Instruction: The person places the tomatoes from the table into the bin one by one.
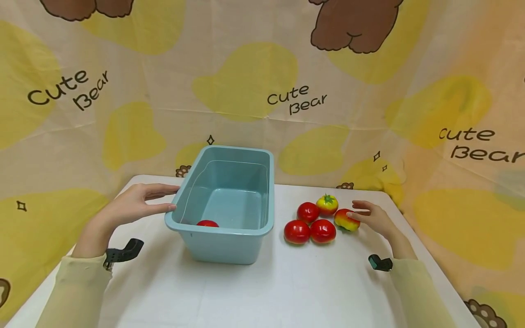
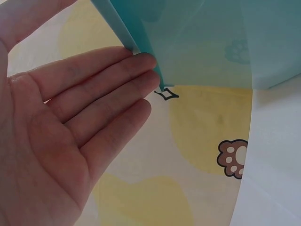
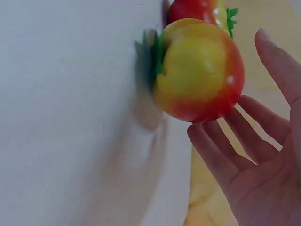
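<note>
- A left hand (image 1: 137, 202) reaches over the table's left edge, near the far left corner, from a pale yellow sleeve (image 1: 79, 278) with a black strap (image 1: 123, 251) at the wrist. Its fingers are straight and side by side, the thumb apart from them; the fingertips meet the bin's left rim.
- A light blue bin (image 1: 227, 248), open at the top, stands on the white table (image 1: 229, 296), left of its middle and toward the far edge.
- A red tomato (image 1: 208, 223) lies inside the bin at its near end, partly hidden by the near rim.
- To the bin's right, toward the far edge, is a close cluster of five: a near-left red tomato (image 1: 297, 232), a far-left red tomato (image 1: 308, 212), a near-right red tomato (image 1: 323, 231), a yellow tomato (image 1: 327, 206) with green leaves up, and, nearest the right edge, a red-and-yellow tomato (image 1: 343, 220) tipped on its side.
- A right hand (image 1: 375, 221) comes in over the right edge, beside that tipped one. Its fingers are spread, thumb apart; whether the fingertips touch the fruit, I cannot tell.
- Behind everything hangs a cloth (image 1: 229, 100) printed "Cute Bear".
</note>
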Tool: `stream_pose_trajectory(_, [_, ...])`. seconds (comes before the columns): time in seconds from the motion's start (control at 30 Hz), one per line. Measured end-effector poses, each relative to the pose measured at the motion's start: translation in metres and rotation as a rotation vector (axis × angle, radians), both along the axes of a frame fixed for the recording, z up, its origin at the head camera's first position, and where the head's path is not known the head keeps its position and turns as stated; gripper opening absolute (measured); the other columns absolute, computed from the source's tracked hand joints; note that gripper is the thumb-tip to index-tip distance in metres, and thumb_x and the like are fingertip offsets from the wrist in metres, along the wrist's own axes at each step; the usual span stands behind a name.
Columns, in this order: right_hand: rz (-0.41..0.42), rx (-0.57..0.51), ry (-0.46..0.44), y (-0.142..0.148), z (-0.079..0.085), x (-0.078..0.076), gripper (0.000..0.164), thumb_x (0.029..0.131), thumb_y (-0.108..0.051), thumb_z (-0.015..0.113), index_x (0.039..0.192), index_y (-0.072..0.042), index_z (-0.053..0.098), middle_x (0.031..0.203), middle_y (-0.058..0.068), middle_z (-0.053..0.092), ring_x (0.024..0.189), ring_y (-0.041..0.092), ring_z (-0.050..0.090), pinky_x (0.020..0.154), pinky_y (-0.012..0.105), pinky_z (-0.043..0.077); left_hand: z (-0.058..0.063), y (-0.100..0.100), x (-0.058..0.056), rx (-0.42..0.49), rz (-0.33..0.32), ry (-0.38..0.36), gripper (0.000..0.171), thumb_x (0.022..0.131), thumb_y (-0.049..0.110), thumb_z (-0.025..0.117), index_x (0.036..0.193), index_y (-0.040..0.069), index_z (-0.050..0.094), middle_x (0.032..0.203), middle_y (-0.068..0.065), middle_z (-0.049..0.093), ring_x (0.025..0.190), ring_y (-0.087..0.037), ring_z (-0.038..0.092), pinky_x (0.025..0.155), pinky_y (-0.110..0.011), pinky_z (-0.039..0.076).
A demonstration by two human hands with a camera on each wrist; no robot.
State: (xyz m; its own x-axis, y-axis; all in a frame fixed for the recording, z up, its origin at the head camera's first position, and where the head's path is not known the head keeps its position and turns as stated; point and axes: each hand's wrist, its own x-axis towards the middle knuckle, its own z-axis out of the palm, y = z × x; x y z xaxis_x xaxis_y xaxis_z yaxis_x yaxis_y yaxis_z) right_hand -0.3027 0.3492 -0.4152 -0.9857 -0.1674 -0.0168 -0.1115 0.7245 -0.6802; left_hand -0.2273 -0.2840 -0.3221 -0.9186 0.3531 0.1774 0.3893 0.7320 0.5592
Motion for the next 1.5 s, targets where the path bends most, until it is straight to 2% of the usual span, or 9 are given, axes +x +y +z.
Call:
stream_pose_trajectory(0.27, [-0.004, -0.012, -0.023, 0.000, -0.017, 0.001, 0.074, 0.088, -0.049, 0.062, 0.142, -0.004, 0.039, 0.141, 0.023, 0.044, 0.123, 0.044, 0.047, 0.096, 0.051, 0.049, 0.000, -0.001, 0.000, 0.009, -0.002, -0.006, 0.057, 0.084, 0.046, 0.069, 0.132, 0.019, 0.057, 0.131, -0.004, 0.059, 0.123, -0.033, 0.054, 0.099, -0.051, 0.045])
stream_pose_trajectory(0.57, [-0.030, 0.008, -0.112, -0.006, -0.023, 0.005, 0.077, 0.084, -0.052, 0.065, 0.142, -0.007, 0.040, 0.136, 0.021, 0.047, 0.117, 0.036, 0.048, 0.092, 0.047, 0.050, 0.000, -0.003, 0.000, 0.016, -0.013, -0.001, 0.056, 0.084, 0.045, 0.069, 0.132, 0.019, 0.057, 0.131, -0.004, 0.060, 0.121, -0.034, 0.055, 0.099, -0.051, 0.045])
stream_pose_trajectory(0.87, [-0.055, 0.007, -0.120, -0.009, -0.024, 0.009, 0.078, 0.082, -0.053, 0.067, 0.140, -0.007, 0.043, 0.132, 0.019, 0.051, 0.113, 0.033, 0.049, 0.089, 0.043, 0.052, 0.000, -0.002, 0.000, 0.019, -0.014, 0.001, 0.056, 0.084, 0.045, 0.069, 0.131, 0.018, 0.058, 0.131, -0.004, 0.060, 0.122, -0.034, 0.055, 0.098, -0.052, 0.045])
stream_pose_trajectory(1.2, [-0.056, 0.029, -0.122, -0.007, -0.025, 0.007, 0.080, 0.081, -0.057, 0.066, 0.140, -0.008, 0.043, 0.131, 0.019, 0.052, 0.113, 0.034, 0.050, 0.089, 0.043, 0.052, 0.000, -0.002, 0.001, 0.024, -0.014, 0.006, 0.056, 0.083, 0.044, 0.070, 0.131, 0.017, 0.058, 0.130, -0.005, 0.060, 0.121, -0.034, 0.056, 0.098, -0.052, 0.046])
stream_pose_trajectory(1.5, [-0.025, 0.035, -0.061, -0.003, -0.012, 0.009, 0.073, 0.085, -0.051, 0.064, 0.139, -0.007, 0.044, 0.132, 0.020, 0.052, 0.113, 0.034, 0.050, 0.089, 0.045, 0.052, 0.000, -0.002, 0.001, 0.019, -0.008, 0.011, 0.058, 0.083, 0.045, 0.071, 0.131, 0.016, 0.058, 0.131, -0.007, 0.060, 0.121, -0.032, 0.056, 0.097, -0.052, 0.046])
